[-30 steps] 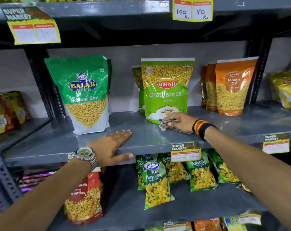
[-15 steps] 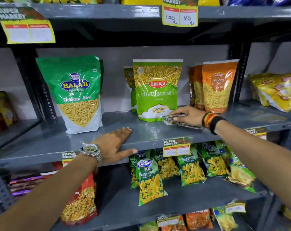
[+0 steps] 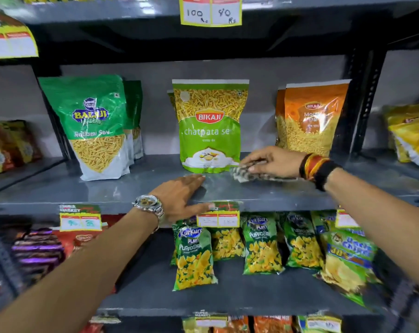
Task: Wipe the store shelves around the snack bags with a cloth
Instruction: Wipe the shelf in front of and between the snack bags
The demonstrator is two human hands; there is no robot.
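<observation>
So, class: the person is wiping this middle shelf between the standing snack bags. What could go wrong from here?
1. The right hand pushes the cloth right beside the upright Bikaji chatpata sev bag; a nudge could topple it.
2. The left hand grips the shelf edge over a price tag, which might get knocked loose.

Grey shelf (image 3: pixel 136 186): right hand (image 3: pixel 273 162) pressing patterned cloth (image 3: pixel 245 173) flat, just beside Bikaji green bag (image 3: pixel 209 126) (upright); left hand (image 3: pixel 182 198) palm-down at front edge; Balaji bag (image 3: pixel 95 123) left, orange bag (image 3: pixel 311 118) right.
</observation>
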